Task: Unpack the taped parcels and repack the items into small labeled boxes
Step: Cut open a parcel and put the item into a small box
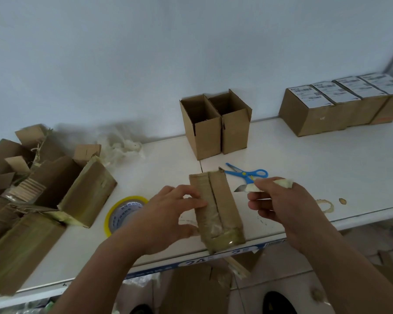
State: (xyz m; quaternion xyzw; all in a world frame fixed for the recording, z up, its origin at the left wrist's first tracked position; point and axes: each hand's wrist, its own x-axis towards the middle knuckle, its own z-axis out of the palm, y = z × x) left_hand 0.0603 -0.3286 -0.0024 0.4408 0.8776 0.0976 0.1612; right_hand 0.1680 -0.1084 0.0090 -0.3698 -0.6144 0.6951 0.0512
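A taped brown parcel (218, 207) lies on the white table (304, 159) near its front edge, with a slit running along its top seam. My left hand (168, 214) grips the parcel's left side, thumb on top. Just right of the parcel, my right hand (279, 202) holds a small utility knife (245, 188) whose blade points left toward the parcel. Two small open cardboard boxes (213, 125) stand upright behind it. A row of several closed boxes with white labels (340, 103) sits at the back right.
Blue scissors (247, 173) lie behind the parcel. A yellow tape roll (120, 214) sits left of my left hand. Opened, torn cartons (55, 177) and crumpled plastic wrap (120, 146) fill the left side. Cardboard scraps lie on the floor below the table edge.
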